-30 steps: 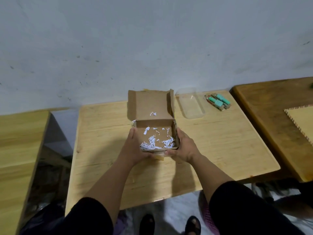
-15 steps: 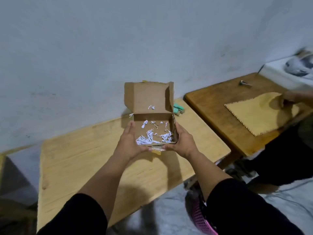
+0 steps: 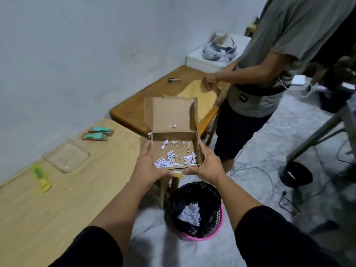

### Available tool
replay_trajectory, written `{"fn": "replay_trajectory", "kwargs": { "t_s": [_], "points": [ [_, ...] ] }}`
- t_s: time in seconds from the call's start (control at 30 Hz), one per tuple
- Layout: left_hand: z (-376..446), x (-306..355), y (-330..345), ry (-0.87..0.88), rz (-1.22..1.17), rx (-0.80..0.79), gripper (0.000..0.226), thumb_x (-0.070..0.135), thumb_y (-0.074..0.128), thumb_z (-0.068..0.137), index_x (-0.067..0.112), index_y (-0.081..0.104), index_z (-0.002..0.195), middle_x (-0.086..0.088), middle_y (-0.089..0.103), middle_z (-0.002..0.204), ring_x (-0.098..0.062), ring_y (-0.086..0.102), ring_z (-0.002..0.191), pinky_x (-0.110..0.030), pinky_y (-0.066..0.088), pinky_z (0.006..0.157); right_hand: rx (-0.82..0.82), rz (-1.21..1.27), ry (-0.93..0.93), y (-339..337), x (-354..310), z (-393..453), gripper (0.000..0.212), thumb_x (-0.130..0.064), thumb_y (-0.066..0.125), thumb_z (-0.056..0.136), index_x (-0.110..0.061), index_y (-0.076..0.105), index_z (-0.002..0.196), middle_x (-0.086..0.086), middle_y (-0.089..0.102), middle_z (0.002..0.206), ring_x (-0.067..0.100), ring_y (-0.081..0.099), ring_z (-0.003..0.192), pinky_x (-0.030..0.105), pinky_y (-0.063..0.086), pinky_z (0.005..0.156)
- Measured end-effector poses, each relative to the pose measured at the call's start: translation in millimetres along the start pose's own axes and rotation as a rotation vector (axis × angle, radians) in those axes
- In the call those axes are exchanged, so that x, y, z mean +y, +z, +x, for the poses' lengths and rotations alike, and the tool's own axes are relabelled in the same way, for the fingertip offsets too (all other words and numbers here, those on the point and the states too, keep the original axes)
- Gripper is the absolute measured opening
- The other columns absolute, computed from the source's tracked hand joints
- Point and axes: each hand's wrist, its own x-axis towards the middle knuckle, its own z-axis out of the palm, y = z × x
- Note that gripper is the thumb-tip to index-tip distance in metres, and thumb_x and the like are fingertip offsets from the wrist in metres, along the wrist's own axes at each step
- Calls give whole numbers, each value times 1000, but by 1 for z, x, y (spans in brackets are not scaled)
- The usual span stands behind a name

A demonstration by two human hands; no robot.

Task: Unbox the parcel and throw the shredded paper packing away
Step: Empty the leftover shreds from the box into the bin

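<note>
An open brown cardboard box (image 3: 169,114) is held in the air past the light table's right end, lid flap up. White shredded paper (image 3: 174,159) lies thin on its bottom. My left hand (image 3: 149,167) grips the box's left side and front corner. My right hand (image 3: 207,166) grips its right side. Below, on the floor, stands a pink bin (image 3: 198,211) with a black liner and a clump of shredded paper (image 3: 189,211) inside.
The light wooden table (image 3: 48,209) at left carries a clear plastic tray (image 3: 66,157), a yellow-green utility knife (image 3: 41,178) and two teal items on cardboard (image 3: 98,133). Another person (image 3: 269,64) stands at the darker table (image 3: 138,106). Cables and a stand foot cover the floor at right.
I have turned right and carried the box off the light table to a spot above the pink bin. Both hands keep the same hold.
</note>
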Motion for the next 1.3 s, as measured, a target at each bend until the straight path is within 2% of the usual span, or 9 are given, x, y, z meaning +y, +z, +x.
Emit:
{"fn": "replay_trajectory", "kwargs": {
  "t_s": [0.2, 0.37, 0.53, 0.67, 0.77, 0.9, 0.97, 1.13, 1.3],
  "points": [
    [12, 26, 107, -2, 9, -207, 136, 45, 89, 47, 12, 5, 150, -1, 3, 158, -13, 8, 145, -24, 8, 117, 46, 14, 160, -44, 94, -11, 110, -25, 91, 49, -22, 31, 141, -6, 49, 127, 11, 46, 117, 15, 29, 97],
    [8, 7, 179, -68, 41, -415, 136, 49, 87, 48, 12, 4, 150, -3, 4, 158, -19, 12, 144, -26, 11, 116, 13, 25, 341, -26, 173, -22, 105, -30, 91, 41, -30, 39, 133, -5, 59, 121, 16, 56, 110, 29, 45, 98],
    [22, -24, 231, 22, 88, -545, 138, 46, 88, 45, 1, 6, 147, -11, 15, 153, -23, 19, 140, -16, 11, 106, 22, 88, 460, 5, 232, -15, 94, -18, 89, 46, -27, 45, 128, -6, 58, 113, 14, 57, 104, 24, 46, 91],
    [44, -59, 269, 18, 175, -670, 133, 58, 79, 55, 9, -3, 148, -7, -8, 157, -26, 2, 145, -33, 9, 116, 58, 84, 476, 35, 271, 4, 92, -21, 89, 47, -27, 46, 128, -2, 59, 118, 17, 57, 108, 26, 46, 92],
    [55, -87, 298, 50, 269, -754, 114, 52, 71, 71, 7, 0, 148, -16, -18, 154, -29, -8, 145, -25, 2, 114, 18, 14, 483, 60, 297, 21, 105, -26, 85, 56, -24, 26, 144, 3, 46, 134, 20, 49, 120, 28, 40, 103],
    [63, -111, 328, 87, 453, -776, 85, 44, 50, 90, 4, 1, 147, -18, -14, 155, -32, -8, 145, -40, 9, 118, -169, -195, 511, 82, 318, 39, 98, -29, 72, 75, -24, 6, 148, 1, 7, 157, 22, 22, 141, 32, 28, 113],
    [63, -111, 331, 133, 515, -735, 75, 36, 44, 95, 4, 3, 148, -15, -3, 157, -28, -3, 145, -39, 13, 118, -245, -308, 516, 85, 321, 43, 92, -27, 65, 81, -21, 2, 148, 2, 1, 158, 21, 15, 144, 32, 25, 113],
    [71, -73, 299, 148, 579, -632, 65, 28, 48, 93, 5, 17, 145, -15, 26, 147, -28, 28, 136, -35, 32, 107, -408, -482, 510, 59, 282, 52, 78, -28, 61, 84, -12, 16, 146, 10, 14, 155, 28, 24, 140, 36, 31, 110],
    [88, -9, 239, 272, 651, -423, 46, 31, 70, 76, 7, 54, 111, -11, 56, 108, -24, 58, 97, -27, 49, 75, -357, -569, 402, 4, 206, 67, 60, -28, 60, 85, -9, 34, 135, 16, 37, 139, 34, 43, 124, 41, 42, 99]
  ]
}}
